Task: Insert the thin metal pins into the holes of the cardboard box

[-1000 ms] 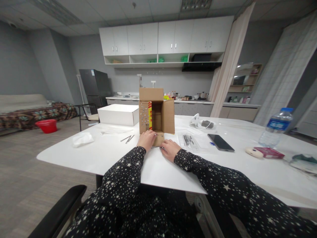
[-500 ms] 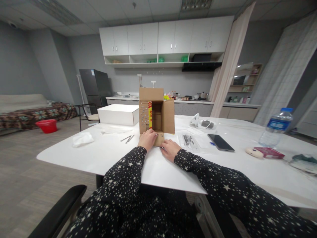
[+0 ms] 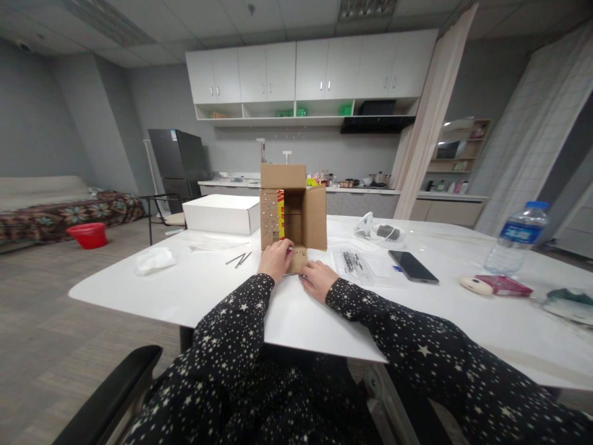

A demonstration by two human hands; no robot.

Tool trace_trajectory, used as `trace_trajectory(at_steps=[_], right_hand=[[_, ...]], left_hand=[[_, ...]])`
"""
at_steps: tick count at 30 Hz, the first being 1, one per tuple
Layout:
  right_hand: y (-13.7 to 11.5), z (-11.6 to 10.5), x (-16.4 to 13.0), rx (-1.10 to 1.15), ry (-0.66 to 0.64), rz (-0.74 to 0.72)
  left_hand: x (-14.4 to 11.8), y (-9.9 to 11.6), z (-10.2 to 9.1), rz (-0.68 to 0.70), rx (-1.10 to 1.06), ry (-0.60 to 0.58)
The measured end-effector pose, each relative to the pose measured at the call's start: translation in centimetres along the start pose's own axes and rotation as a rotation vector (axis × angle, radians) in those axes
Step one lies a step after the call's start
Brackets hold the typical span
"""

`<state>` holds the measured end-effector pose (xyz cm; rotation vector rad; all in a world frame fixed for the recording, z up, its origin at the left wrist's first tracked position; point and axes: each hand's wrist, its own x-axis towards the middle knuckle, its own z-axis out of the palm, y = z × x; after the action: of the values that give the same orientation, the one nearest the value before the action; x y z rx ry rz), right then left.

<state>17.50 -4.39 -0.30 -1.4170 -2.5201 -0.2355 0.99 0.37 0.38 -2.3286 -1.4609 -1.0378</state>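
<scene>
A brown cardboard box lies on its side on the white table, its opening and flaps facing me. Small silver studs dot its left flap and the lower flap. My left hand lies on the lower flap with its fingers curled over it. Touching the flap's right corner, my right hand rests on the table with its fingers bent, and whether it holds anything is hidden. Both my sleeves are black with white stars.
A white flat box stands behind on the left, with loose nails and a crumpled wrapper nearby. To the right lie a clear bag of nails, a phone, a water bottle and a pink packet.
</scene>
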Motion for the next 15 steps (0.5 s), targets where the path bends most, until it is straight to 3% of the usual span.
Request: trace_trajectory(at_steps=[15], right_hand=[[-0.03,-0.04,-0.07,0.007,0.008,-0.007]], left_hand=[[-0.15,0.53,-0.64,0.004,0.030,0.069]])
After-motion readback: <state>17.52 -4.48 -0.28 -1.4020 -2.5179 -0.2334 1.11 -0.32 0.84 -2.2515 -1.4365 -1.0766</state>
